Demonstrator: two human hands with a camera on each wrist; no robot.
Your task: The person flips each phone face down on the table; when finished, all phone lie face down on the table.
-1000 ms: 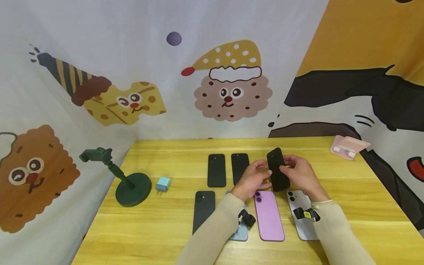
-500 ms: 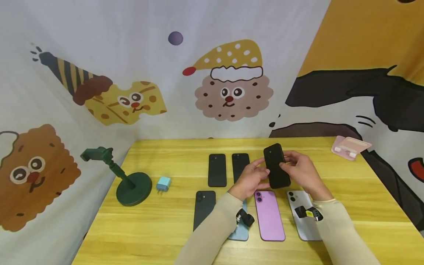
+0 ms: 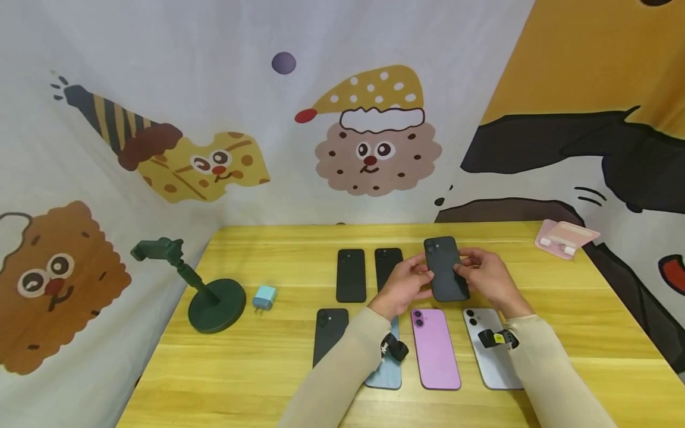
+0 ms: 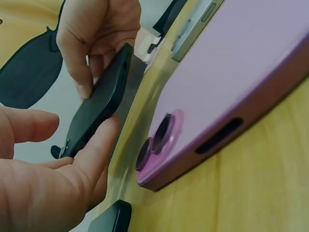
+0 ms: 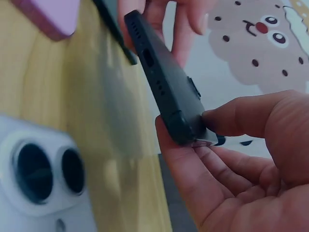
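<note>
A dark smartphone [image 3: 446, 270], back with its camera lenses facing up, is held tilted above the table between both hands. My right hand [image 3: 488, 279] pinches its right edge, thumb on the back and fingers beneath, as the right wrist view shows. At the opposite edge, the fingers of my left hand [image 3: 402, 285] touch the phone from below; in the left wrist view its thumb [image 4: 36, 125] stands off the back. Just in front lie a pink phone [image 3: 435, 351] and a white phone [image 3: 489, 351]. Behind the left hand a black phone [image 3: 387, 264] is partly hidden.
More phones lie left of these: one black [image 3: 350, 276], one dark grey [image 3: 329, 336] and one light blue [image 3: 386, 374], partly under the left arm. A green phone stand [image 3: 216, 306] and a blue charger [image 3: 264, 297] sit left. A pink folding stand [image 3: 566, 238] is at the back right.
The held phone has turned so its back faces up more squarely and looks lighter. Both hands have stayed nearly in place, and the phones on the table have not moved.
</note>
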